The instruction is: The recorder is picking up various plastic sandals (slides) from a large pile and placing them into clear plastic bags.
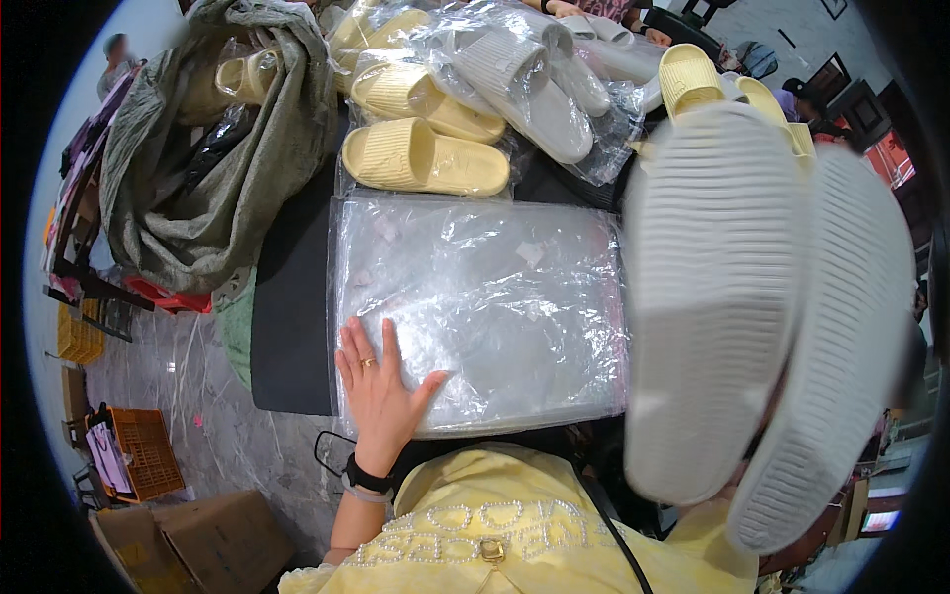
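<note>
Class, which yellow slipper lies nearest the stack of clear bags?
The front yellow slipper, lowest in the picture, just beyond the stack; the other yellow slippers lie farther away.

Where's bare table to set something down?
Black tabletop strip left of the clear plastic bags, nearer than the cloth sack. Far side crowded: yellow slides, grey slides. Left hand rests on the bags; raised soles hide the right side.

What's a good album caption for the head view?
Left hand spread on clear plastic bags; gray slippers show their soles.
</note>
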Motion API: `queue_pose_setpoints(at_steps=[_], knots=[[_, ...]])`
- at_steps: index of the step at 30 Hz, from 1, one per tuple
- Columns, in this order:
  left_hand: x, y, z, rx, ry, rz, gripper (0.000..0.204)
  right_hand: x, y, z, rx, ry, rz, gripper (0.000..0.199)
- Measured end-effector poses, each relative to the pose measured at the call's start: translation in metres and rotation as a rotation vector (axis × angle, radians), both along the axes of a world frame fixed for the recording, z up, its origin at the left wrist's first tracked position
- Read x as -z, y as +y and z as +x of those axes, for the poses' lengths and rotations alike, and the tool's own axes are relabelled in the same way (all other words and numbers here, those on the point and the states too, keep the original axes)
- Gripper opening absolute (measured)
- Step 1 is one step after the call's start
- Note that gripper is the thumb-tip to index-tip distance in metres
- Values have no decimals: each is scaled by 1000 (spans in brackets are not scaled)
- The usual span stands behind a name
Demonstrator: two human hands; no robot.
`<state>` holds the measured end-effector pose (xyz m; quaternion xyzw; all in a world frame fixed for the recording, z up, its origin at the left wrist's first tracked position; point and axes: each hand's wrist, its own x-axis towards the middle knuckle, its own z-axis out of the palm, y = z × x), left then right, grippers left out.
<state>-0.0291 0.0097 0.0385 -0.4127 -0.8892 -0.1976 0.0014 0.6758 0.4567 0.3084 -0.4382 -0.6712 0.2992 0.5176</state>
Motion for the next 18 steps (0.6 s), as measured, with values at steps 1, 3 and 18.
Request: queue_pose_setpoints(at_steps=[1, 3, 18], knots=[[-5, 3, 4, -14, 26, -24, 83, 28, 14, -6, -21, 26, -30, 38], [-11, 0, 9, -37, 54, -50, 81, 70, -17, -118, -71, 49, -76, 38], [6, -8, 2, -140, 22, -58, 59, 129, -250, -444, -218, 0, -196, 37]])
